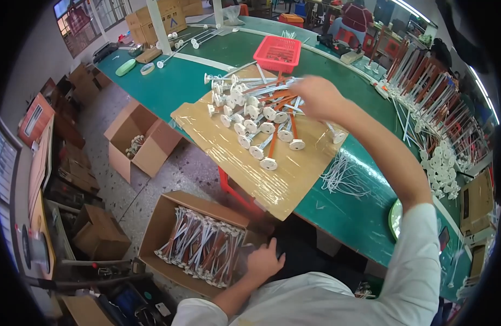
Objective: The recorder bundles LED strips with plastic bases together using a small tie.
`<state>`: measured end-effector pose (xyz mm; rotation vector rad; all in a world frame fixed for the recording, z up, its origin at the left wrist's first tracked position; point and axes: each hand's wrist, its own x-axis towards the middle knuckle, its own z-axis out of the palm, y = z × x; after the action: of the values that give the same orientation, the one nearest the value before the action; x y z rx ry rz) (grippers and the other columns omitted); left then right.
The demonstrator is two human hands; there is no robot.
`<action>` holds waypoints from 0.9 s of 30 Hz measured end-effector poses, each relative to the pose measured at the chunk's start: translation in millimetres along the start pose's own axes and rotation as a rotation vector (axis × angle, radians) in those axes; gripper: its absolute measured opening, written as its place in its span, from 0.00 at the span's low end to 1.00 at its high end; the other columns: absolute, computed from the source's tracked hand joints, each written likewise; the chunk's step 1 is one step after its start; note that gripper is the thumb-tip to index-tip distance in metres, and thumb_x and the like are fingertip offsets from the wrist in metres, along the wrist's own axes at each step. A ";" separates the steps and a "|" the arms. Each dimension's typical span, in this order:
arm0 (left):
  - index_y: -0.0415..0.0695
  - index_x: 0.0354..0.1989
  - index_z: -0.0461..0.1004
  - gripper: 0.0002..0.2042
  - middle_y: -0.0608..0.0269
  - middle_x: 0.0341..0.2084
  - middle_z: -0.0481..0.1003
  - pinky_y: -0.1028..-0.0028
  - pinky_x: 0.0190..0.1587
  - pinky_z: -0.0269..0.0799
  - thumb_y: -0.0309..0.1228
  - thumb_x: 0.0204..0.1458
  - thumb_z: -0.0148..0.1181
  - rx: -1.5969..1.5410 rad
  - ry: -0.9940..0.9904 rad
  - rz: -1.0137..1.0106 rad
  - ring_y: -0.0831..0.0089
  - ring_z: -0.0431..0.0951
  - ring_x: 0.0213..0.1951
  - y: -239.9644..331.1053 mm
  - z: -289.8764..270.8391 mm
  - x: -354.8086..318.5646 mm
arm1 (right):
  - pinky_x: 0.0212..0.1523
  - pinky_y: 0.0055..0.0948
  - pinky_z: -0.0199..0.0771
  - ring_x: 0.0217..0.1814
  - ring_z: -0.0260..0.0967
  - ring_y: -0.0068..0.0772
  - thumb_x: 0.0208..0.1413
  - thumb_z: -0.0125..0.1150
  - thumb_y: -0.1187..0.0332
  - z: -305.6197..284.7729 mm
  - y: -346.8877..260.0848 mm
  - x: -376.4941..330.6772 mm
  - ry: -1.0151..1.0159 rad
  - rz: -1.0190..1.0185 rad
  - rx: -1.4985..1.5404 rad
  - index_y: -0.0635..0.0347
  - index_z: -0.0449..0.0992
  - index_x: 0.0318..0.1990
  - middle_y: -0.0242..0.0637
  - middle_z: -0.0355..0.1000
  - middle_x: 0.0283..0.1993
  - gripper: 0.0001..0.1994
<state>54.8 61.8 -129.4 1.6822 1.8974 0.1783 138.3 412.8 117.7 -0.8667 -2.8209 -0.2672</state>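
A pile of thin rods [272, 141], white or brown with round white disc ends, lies on a flat cardboard sheet [277, 196] on the green table. My right hand [318, 99] is over the far right side of this pile, by the ends of the rods. Its fingers look curled; what they hold, if anything, is hidden. Down beside my lap, my left hand [265, 262] rests at the right side of an open cardboard box [177, 199]. Its fingers are apart and hold nothing. Bundles of similar white and brown rods [204, 244] fill the box.
A red plastic basket [276, 53] stands beyond the pile. White cords [345, 176] lie right of the cardboard sheet. Many upright rods [424, 87] line the table's right side. Another open carton [139, 136] stands on the floor at left. A person [354, 19] sits far back.
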 end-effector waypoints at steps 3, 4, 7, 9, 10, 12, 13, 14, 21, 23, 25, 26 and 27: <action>0.47 0.57 0.65 0.28 0.48 0.32 0.76 0.54 0.31 0.76 0.47 0.49 0.58 0.006 0.071 -0.019 0.49 0.79 0.31 0.2 8.9 4.1 | 0.52 0.42 0.70 0.54 0.67 0.49 0.32 0.69 0.76 50.5 44.5 61.4 0.031 -0.205 0.032 0.56 0.66 0.57 0.44 0.70 0.49 0.36; 0.47 0.57 0.65 0.28 0.49 0.32 0.76 0.55 0.31 0.76 0.47 0.49 0.58 0.008 0.051 -0.034 0.50 0.79 0.31 1.8 6.2 4.5 | 0.54 0.41 0.69 0.57 0.65 0.50 0.30 0.71 0.76 58.7 44.0 75.3 0.073 -0.327 0.022 0.55 0.62 0.62 0.44 0.68 0.53 0.43; 0.48 0.57 0.65 0.29 0.49 0.31 0.77 0.55 0.32 0.76 0.48 0.47 0.59 -0.001 0.053 -0.064 0.51 0.80 0.30 -0.6 7.7 7.7 | 0.55 0.41 0.69 0.57 0.65 0.51 0.26 0.74 0.73 69.1 29.0 97.8 -0.387 -0.226 0.148 0.55 0.58 0.65 0.43 0.67 0.55 0.49; 0.50 0.57 0.66 0.30 0.49 0.30 0.78 0.55 0.31 0.76 0.49 0.46 0.60 -0.010 0.072 -0.076 0.51 0.80 0.30 -1.0 10.4 9.3 | 0.53 0.41 0.71 0.57 0.66 0.49 0.28 0.72 0.72 66.3 23.7 96.5 -0.429 -0.248 0.101 0.55 0.62 0.62 0.42 0.67 0.54 0.45; 0.50 0.57 0.66 0.30 0.49 0.29 0.78 0.56 0.31 0.76 0.49 0.45 0.60 0.012 0.075 -0.075 0.51 0.79 0.29 -0.9 10.9 9.7 | 0.52 0.41 0.72 0.56 0.67 0.48 0.29 0.72 0.71 67.3 27.1 92.6 -0.320 -0.267 0.131 0.56 0.64 0.61 0.43 0.67 0.54 0.42; 0.50 0.56 0.66 0.30 0.50 0.29 0.78 0.56 0.31 0.76 0.49 0.45 0.60 0.034 0.078 -0.079 0.52 0.79 0.29 -1.4 12.0 10.4 | 0.47 0.41 0.73 0.50 0.70 0.47 0.34 0.68 0.69 63.7 34.5 83.7 -0.111 -0.318 0.214 0.58 0.70 0.52 0.44 0.68 0.50 0.30; 0.50 0.56 0.66 0.30 0.50 0.29 0.78 0.56 0.31 0.76 0.49 0.45 0.61 0.043 0.078 -0.082 0.52 0.79 0.29 -2.3 12.8 10.7 | 0.47 0.41 0.73 0.50 0.70 0.47 0.34 0.68 0.69 65.9 33.7 82.6 -0.111 -0.324 0.217 0.58 0.70 0.52 0.44 0.68 0.50 0.30; 0.50 0.56 0.67 0.30 0.51 0.29 0.78 0.56 0.31 0.76 0.49 0.45 0.61 0.051 0.079 -0.084 0.52 0.79 0.28 -2.9 13.7 10.5 | 0.46 0.42 0.73 0.49 0.70 0.48 0.36 0.66 0.70 70.2 32.4 81.9 -0.113 -0.327 0.210 0.59 0.71 0.50 0.45 0.69 0.47 0.27; 0.53 0.56 0.65 0.29 0.51 0.29 0.78 0.56 0.31 0.76 0.50 0.45 0.60 0.064 0.058 -0.057 0.52 0.80 0.29 -3.8 14.5 14.7 | 0.44 0.46 0.69 0.42 0.71 0.48 0.46 0.56 0.73 80.8 35.2 70.3 0.106 -0.292 0.093 0.61 0.69 0.37 0.43 0.72 0.36 0.09; 0.54 0.56 0.65 0.29 0.51 0.29 0.78 0.56 0.31 0.75 0.51 0.45 0.59 0.072 0.049 -0.092 0.52 0.80 0.29 -0.4 10.4 14.0 | 0.45 0.46 0.65 0.42 0.71 0.48 0.47 0.56 0.72 85.8 35.8 65.6 0.006 -0.206 0.035 0.59 0.68 0.37 0.42 0.73 0.35 0.09; 0.52 0.57 0.64 0.29 0.50 0.32 0.78 0.55 0.34 0.76 0.50 0.47 0.58 0.069 -0.006 -0.097 0.51 0.80 0.32 5.1 -1.1 13.5 | 0.45 0.45 0.63 0.41 0.71 0.47 0.45 0.59 0.72 89.1 40.6 59.2 0.086 -0.250 0.039 0.58 0.67 0.39 0.41 0.72 0.34 0.12; 0.50 0.58 0.63 0.29 0.49 0.35 0.78 0.54 0.37 0.77 0.49 0.49 0.57 0.066 -0.065 -0.103 0.49 0.80 0.35 6.6 -4.7 14.3 | 0.45 0.47 0.64 0.42 0.69 0.47 0.42 0.61 0.74 89.4 43.9 57.1 0.208 -0.307 0.111 0.59 0.69 0.38 0.42 0.71 0.33 0.13; 0.50 0.58 0.63 0.29 0.49 0.35 0.78 0.54 0.37 0.77 0.49 0.49 0.57 0.066 -0.060 -0.098 0.49 0.80 0.35 6.6 -4.3 14.4 | 0.45 0.49 0.65 0.42 0.68 0.47 0.40 0.63 0.75 85.1 44.5 55.2 0.329 -0.366 0.183 0.59 0.70 0.37 0.43 0.69 0.33 0.14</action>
<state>58.0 77.8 -127.7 1.6136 1.9546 0.0263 108.7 497.6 52.8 -0.2372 -2.6191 -0.1752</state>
